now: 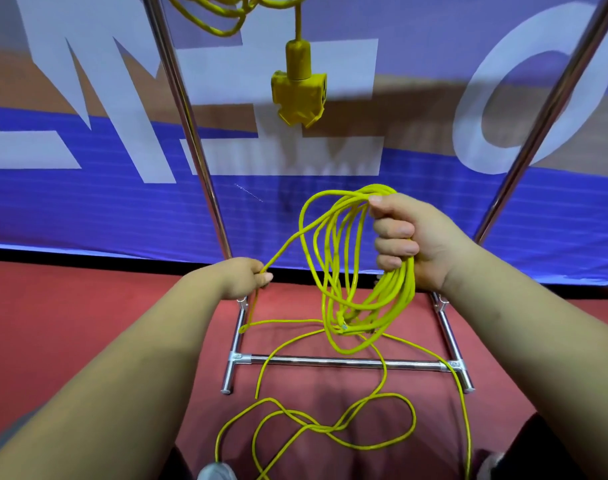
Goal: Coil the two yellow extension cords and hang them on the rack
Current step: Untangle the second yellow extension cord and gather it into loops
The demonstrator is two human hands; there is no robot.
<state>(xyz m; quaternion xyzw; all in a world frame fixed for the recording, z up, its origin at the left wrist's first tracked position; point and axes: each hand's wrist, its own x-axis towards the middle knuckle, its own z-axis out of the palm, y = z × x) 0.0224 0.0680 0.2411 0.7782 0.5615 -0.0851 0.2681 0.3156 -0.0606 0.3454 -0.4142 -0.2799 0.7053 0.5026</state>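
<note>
My right hand (410, 240) grips a bundle of several loops of a thin yellow cord (344, 271), which hang down in front of the rack. One strand runs from that bundle to my left hand (250, 277), which pinches it lower and to the left. The rest of this cord (316, 424) lies in loose bends on the red floor. Another yellow cord (222, 15) hangs coiled at the top of the chrome rack (340, 362), its yellow socket block (299, 98) dangling below.
The rack's two slanted chrome poles (188, 133) rise left and right, joined by a low crossbar and floor feet. A blue banner with white letters (87, 202) stands right behind. My shoes (217, 472) show at the bottom edge beside the loose cord.
</note>
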